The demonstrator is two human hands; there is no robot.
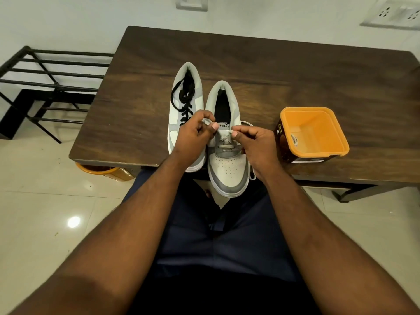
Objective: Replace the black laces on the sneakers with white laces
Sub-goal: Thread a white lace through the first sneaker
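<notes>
Right hand [254,144]: thumb and forefinger pinch the tip of the white lace [223,136], pinch sits just right of the tongue of the near sneaker [227,155]. Left hand [193,135]: fingers curled, pinching the other lace run at the tongue's left edge. Lace spans between the two pinches, roughly crosswise to the shoe; shoe's long axis runs away from the person, toe overhanging the table [295,76] edge. Next eyelets lie directly under and just beyond the fingers, toward the heel; both hands about equally near. Lower eyelets already carry flat woven white lace in two or three crossings; a slack loop hangs off the shoe's right side. Upper: smooth white panels, grey trim, perforated toe. Second sneaker [181,110], touching on the left, keeps its round black lace [181,96], loosened. Orange plastic tub [318,133] to the right, well apart, holds another white lace.
</notes>
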